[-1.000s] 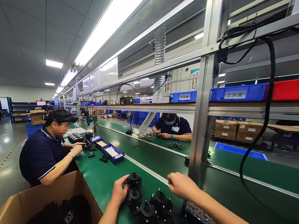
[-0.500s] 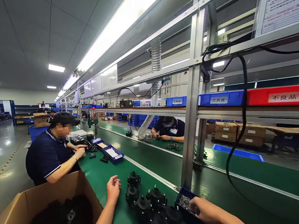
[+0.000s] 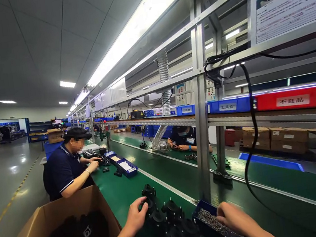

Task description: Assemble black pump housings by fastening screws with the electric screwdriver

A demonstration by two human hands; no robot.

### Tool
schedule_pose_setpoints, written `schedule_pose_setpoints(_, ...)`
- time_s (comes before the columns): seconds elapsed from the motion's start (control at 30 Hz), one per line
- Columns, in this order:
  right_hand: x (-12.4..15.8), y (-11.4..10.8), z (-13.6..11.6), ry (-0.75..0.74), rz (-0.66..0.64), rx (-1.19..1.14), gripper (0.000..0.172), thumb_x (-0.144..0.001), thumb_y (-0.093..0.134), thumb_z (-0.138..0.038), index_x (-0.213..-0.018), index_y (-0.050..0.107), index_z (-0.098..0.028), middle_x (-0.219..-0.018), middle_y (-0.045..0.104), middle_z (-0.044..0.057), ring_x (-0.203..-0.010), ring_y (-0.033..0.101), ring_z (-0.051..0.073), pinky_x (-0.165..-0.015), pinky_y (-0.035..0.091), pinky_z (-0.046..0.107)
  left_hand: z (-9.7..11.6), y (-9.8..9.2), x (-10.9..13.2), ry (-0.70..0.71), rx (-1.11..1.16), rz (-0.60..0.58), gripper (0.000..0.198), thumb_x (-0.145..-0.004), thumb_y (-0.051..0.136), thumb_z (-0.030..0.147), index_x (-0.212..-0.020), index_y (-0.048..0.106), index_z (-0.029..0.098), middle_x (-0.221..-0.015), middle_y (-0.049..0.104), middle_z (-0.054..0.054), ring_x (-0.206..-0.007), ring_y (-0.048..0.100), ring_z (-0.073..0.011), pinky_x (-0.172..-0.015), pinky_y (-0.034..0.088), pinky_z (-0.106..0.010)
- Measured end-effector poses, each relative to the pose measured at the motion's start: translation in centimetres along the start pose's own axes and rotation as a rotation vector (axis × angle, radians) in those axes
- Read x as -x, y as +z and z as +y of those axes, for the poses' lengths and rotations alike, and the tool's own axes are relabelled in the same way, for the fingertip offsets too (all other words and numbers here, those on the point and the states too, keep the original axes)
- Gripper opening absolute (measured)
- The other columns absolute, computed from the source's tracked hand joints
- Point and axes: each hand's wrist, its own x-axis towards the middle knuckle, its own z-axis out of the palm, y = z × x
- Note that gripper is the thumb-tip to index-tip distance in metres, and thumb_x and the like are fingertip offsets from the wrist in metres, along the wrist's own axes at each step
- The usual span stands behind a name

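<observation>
Several black moulded parts (image 3: 171,218) stand in a cluster on the green bench (image 3: 121,195) in front of me. My left hand (image 3: 136,215) is curled round one of them at the left of the cluster. My right hand (image 3: 231,213) reaches into a blue bin of small metal screws (image 3: 215,225), its fingers bent down among the screws; what they pinch is hidden. One more black part (image 3: 148,191) stands alone just beyond my left hand.
An open cardboard box (image 3: 58,225) of black parts sits at my left. A person in a dark polo shirt (image 3: 66,171) works further along the bench; another person (image 3: 184,138) sits across the conveyor. A metal upright (image 3: 202,136) and a hanging black cable (image 3: 251,141) stand ahead right.
My left hand moved forward from the bare bench and closed on a black part. My right hand went down from above the parts into the screw bin. The view shifted left.
</observation>
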Motion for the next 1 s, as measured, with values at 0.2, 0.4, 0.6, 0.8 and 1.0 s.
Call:
schedule_pose_setpoints(0.2,-1.1,-0.5,-2.9,0.056,-0.194,-0.403,0.021,-0.101,0.064,-0.035,-0.119,0.067,-0.025,-0.127,0.066,0.007,-0.107,0.067,0.023,-0.088,0.059,0.039,3.4,-0.9,0.4,-0.020,0.032,-0.052,0.033,-0.077,0.075,0.038,-0.103,0.080,0.020,-0.118,0.076,-0.014,-0.118,0.065,-0.0335,-0.112,0.043,-0.049)
schedule_pose_setpoints(0.4,-2.2,0.7,-9.2,0.050,-0.405,-0.773,0.036,-0.101,0.061,-0.046,-0.082,0.066,-0.016,-0.076,0.067,0.001,-0.061,0.062,0.010,-0.060,0.051,0.022,7.3,2.2,0.3,-0.088,0.282,-0.267,0.054,-0.075,0.079,0.054,-0.110,0.078,0.013,-0.112,0.077,-0.019,-0.100,0.074,-0.0345,-0.085,0.060,-0.045)
schedule_pose_setpoints(0.6,-1.5,2.0,-14.9,-0.088,-0.517,-0.935,0.046,-0.087,0.070,-0.057,-0.066,0.061,-0.017,-0.061,0.060,-0.001,-0.049,0.048,0.008,-0.048,0.037,0.020,8.7,3.3,0.8,-0.070,0.454,-0.287,0.070,-0.069,0.084,0.065,-0.115,0.078,0.013,-0.107,0.079,-0.017,-0.100,0.075,-0.0301,-0.088,0.058,-0.037)
schedule_pose_setpoints(0.8,-0.7,2.9,-16.7,-0.209,-0.444,-0.885,0.046,-0.080,0.075,-0.056,-0.058,0.059,-0.018,-0.049,0.055,-0.003,-0.045,0.043,0.010,-0.046,0.029,0.023,7.9,1.8,1.1,-0.089,0.455,-0.141,0.058,-0.070,0.083,0.062,-0.099,0.083,0.011,-0.089,0.081,-0.014,-0.077,0.074,-0.0237,-0.075,0.058,-0.033)
schedule_pose_setpoints(1.0,-0.7,3.3,-18.1,-0.280,-0.384,-0.825,0.049,-0.083,0.066,-0.060,-0.057,0.060,-0.019,-0.048,0.055,-0.002,-0.044,0.044,0.011,-0.046,0.031,0.024,8.0,1.1,0.7,-0.063,0.404,-0.099,0.036,-0.069,0.085,0.046,-0.080,0.083,0.012,-0.073,0.078,-0.010,-0.063,0.069,-0.0194,-0.063,0.053,-0.028)
